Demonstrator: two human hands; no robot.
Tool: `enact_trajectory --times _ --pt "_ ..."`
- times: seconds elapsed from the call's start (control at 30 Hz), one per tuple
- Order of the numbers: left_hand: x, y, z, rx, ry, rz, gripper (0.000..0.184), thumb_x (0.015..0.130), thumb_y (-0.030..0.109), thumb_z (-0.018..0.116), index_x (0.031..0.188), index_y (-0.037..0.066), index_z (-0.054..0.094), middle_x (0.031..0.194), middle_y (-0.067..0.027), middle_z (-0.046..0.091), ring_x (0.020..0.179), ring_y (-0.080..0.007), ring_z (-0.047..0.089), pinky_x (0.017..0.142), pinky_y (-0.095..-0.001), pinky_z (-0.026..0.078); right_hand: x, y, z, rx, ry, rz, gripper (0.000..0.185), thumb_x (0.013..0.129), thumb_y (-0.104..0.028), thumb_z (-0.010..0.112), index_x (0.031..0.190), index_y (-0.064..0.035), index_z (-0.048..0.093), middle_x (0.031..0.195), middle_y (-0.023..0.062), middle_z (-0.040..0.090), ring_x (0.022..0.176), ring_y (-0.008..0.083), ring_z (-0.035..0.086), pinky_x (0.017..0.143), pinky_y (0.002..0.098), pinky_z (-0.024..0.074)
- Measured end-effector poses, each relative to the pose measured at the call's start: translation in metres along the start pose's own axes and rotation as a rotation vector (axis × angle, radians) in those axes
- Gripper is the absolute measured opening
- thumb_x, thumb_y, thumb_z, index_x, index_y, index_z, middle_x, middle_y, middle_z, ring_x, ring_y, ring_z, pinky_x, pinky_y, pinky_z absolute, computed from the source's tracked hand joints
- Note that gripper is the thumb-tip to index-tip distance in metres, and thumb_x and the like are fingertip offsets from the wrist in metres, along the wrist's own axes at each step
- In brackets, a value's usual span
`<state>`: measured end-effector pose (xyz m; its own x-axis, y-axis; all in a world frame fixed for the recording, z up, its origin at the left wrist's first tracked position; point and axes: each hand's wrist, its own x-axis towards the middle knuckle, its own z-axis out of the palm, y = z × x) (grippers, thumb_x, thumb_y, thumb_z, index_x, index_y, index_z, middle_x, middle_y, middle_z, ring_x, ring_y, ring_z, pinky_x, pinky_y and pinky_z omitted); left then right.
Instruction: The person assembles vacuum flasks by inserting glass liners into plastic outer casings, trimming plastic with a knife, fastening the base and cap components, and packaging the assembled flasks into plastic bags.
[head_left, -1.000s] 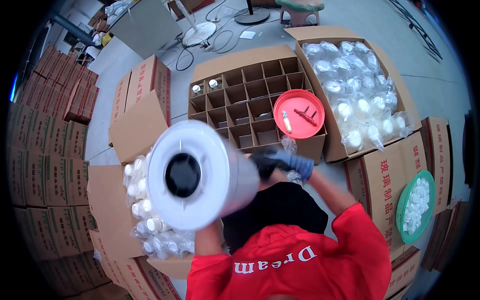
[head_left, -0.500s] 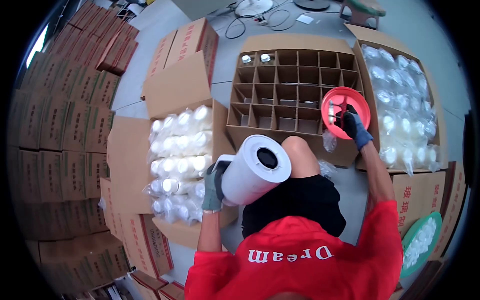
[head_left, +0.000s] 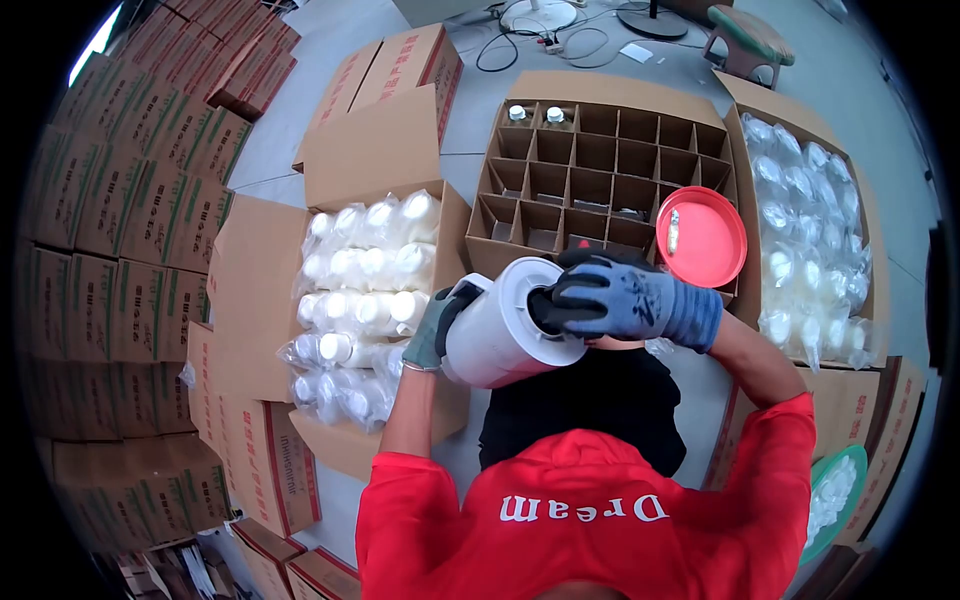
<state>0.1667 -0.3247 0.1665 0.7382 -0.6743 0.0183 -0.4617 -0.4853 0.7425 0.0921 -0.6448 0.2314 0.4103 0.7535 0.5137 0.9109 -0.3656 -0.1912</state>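
While the left hand (head_left: 430, 332) grips the white cylinder (head_left: 488, 345) by its handle (head_left: 476, 283), the right hand (head_left: 628, 298) curls at the opening (head_left: 538, 308), fingertips' hold not discernible

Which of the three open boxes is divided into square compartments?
The middle box: a grid splits its inside, whereas the left box and right box hold bagged bottles packed together.

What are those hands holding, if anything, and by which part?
The left hand holds the white cylinder by its side handle. The right hand is at its round end; whether it holds anything is hidden.
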Motion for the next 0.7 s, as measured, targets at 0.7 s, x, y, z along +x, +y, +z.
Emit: enact_trajectory --times 0.7 --pt "-0.002 0.037 0.005 -0.236 0.486 -0.265 0.031 0.100 0.022 0.045 0.105 0.000 0.067 0.095 -0.0108 0.070 0.084 -0.0165 0.065 0.076 -0.0321 0.052 -0.014 -0.027 -0.050 1.332 0.904 1.053 0.029 0.093 -0.016 0.062 0.118 -0.0029 0.056 0.110 0.0071 0.062 0.096 0.0146 0.061 0.080 0.0289 0.0507"
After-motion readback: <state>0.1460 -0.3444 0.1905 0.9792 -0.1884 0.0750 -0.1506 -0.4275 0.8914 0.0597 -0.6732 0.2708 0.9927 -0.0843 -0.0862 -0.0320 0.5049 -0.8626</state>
